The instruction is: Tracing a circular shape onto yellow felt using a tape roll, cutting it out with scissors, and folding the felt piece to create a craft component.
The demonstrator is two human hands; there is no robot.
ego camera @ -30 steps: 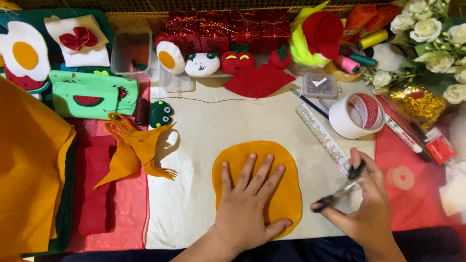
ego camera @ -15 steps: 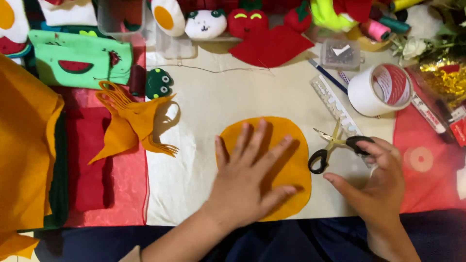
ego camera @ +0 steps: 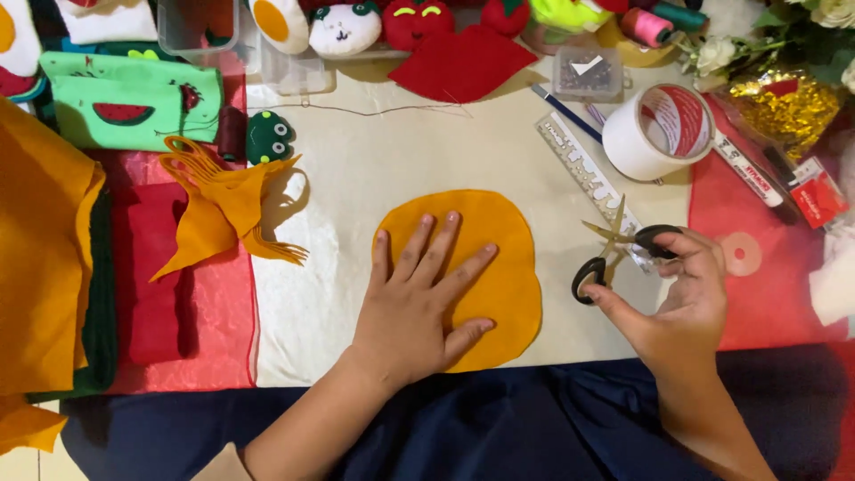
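Lying far left: stacked orange felt sheets (ego camera: 40,267) over dark green felt, edge of red felt (ego camera: 151,267) beside. Above, green felt pouch w/ watermelon slice motif (ego camera: 129,111); just right, small green frog-eyed plush (ego camera: 269,135) and dark red thread spool (ego camera: 232,134). Below those, orange felt offcuts w/ fringe (ego camera: 223,214), resting partly on red felt, partly on cream cloth (ego camera: 356,169).

Top edge, L to R: clear plastic box (ego camera: 196,27), contents not discernible; fried-egg plush (ego camera: 278,22); white animal-face plush (ego camera: 343,27); red plush w/ yellow eyes (ego camera: 419,22); red felt piece (ego camera: 463,67) in front.

Centre: left hand (ego camera: 419,303) pressed flat, fingers spread, on rounded orange felt piece (ego camera: 499,267), which lies on cream cloth near front edge, just above dark blue fabric (ego camera: 499,428) of lap.

Right of centre: small clear box (ego camera: 586,76) holding tiny dark items, too small to tell; blue pen (ego camera: 561,102); clear ruler (ego camera: 588,178) lying diagonal; white tape roll (ego camera: 659,129) upright on side.

Right hand (ego camera: 681,303) gripping scissors (ego camera: 614,249) by black handles, thumb and fingers through loops, gold blades spread apart, pointing up, over ruler end; apart from orange piece.

Far right: red felt mat (ego camera: 757,285) w/ pink disc (ego camera: 739,254); marker (ego camera: 744,169); gold foil wrap (ego camera: 784,102); white flowers (ego camera: 712,53) at corner.
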